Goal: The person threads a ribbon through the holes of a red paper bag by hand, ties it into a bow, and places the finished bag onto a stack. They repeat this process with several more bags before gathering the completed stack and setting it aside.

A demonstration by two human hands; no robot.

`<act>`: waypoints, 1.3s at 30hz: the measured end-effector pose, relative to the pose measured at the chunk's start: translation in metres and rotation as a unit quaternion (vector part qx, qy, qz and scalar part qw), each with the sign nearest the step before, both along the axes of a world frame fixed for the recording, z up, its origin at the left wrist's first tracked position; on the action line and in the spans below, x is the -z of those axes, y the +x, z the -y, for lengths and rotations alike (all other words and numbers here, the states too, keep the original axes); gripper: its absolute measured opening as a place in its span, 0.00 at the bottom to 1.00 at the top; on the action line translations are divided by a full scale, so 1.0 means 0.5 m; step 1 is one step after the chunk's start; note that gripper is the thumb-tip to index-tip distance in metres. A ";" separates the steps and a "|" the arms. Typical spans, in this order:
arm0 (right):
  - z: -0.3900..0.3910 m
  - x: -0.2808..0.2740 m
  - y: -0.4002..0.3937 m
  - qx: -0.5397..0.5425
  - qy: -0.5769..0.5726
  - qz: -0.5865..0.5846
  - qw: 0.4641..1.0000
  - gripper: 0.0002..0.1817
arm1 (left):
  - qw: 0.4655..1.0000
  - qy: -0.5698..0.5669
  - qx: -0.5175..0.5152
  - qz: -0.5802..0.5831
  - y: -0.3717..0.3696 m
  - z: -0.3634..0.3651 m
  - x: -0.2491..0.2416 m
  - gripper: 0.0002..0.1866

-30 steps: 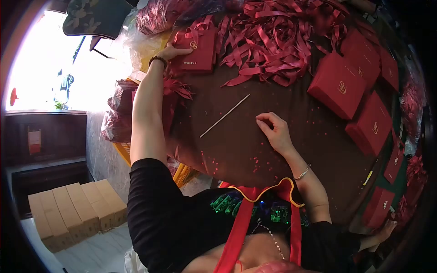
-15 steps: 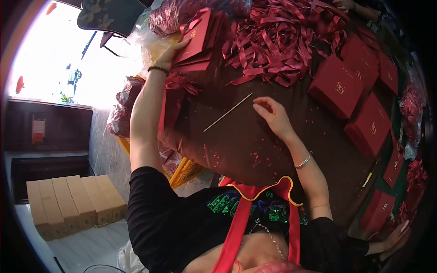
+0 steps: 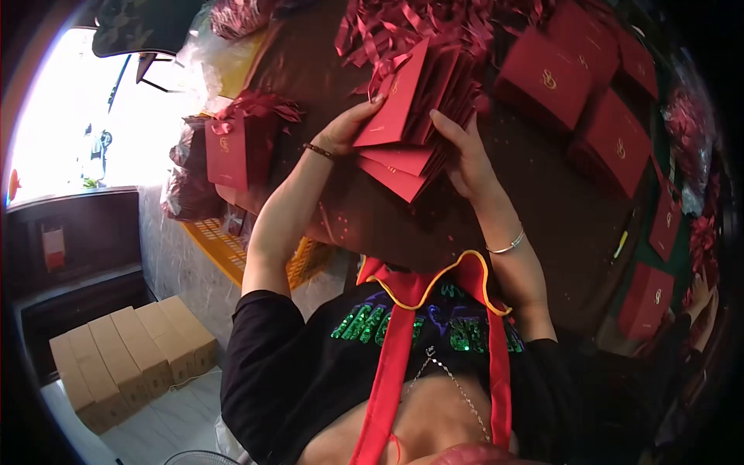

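A stack of dark red folded bags (image 3: pixel 407 116) with gold print is held above the brown-covered table (image 3: pixel 387 232). My left hand (image 3: pixel 351 126), wearing a beaded bracelet, grips the stack's left side. At its right side, my right hand (image 3: pixel 467 151), with a silver bangle, has its thumb on the near edges and its other fingers mostly hidden behind. The bags fan apart at the bottom. Behind them lies a heap of dark red ribbons (image 3: pixel 372 27).
Red boxes (image 3: pixel 546 77) with gold marks lie at the right. More red bags (image 3: pixel 227 147) stand at the table's left edge, above a yellow crate (image 3: pixel 225 248). A yellow pen (image 3: pixel 621 243) lies right. Cardboard boxes (image 3: pixel 132 353) sit on the floor. Another person's hand (image 3: pixel 701 298) shows far right.
My left hand has brought the stack of bags from the upper left toward the middle. My right hand has moved up and taken hold of its right side. The thin stick is no longer visible.
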State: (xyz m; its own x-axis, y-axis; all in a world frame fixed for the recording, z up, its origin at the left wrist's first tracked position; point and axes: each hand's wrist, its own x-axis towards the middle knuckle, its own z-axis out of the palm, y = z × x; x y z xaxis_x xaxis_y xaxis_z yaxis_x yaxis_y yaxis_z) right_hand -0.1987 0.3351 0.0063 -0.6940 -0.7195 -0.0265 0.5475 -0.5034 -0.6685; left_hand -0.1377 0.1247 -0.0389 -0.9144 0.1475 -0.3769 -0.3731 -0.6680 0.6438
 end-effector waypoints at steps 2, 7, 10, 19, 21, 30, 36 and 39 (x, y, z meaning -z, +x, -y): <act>-0.019 0.013 0.006 -0.008 0.004 0.026 1.000 0.32 | 0.998 -0.049 0.003 0.024 0.004 -0.011 0.007 0.22; -0.031 0.034 0.012 -0.009 0.005 0.052 0.999 0.31 | 0.990 -0.132 -0.051 0.028 0.002 -0.041 -0.017 0.21; -0.033 0.031 0.017 0.023 0.035 0.039 0.998 0.31 | 0.993 -0.107 -0.045 -0.008 0.001 -0.041 -0.011 0.21; -0.062 0.007 0.013 -0.049 0.046 -0.030 0.997 0.38 | 0.990 -0.014 -0.133 -0.052 0.020 -0.029 0.025 0.19; -0.064 0.008 0.013 -0.042 0.033 -0.078 0.996 0.42 | 0.988 0.040 -0.143 -0.033 0.024 -0.024 0.032 0.17; -0.073 -0.006 0.024 -0.051 0.088 -0.123 0.987 0.42 | 0.973 0.068 -0.202 -0.093 0.057 -0.012 0.068 0.15; -0.071 0.001 0.022 -0.034 0.097 -0.114 0.988 0.41 | 0.962 0.151 -0.174 -0.143 0.085 0.011 0.096 0.19; -0.074 0.000 0.025 -0.051 0.119 -0.113 0.985 0.43 | 0.958 0.188 -0.131 -0.173 0.094 0.018 0.101 0.19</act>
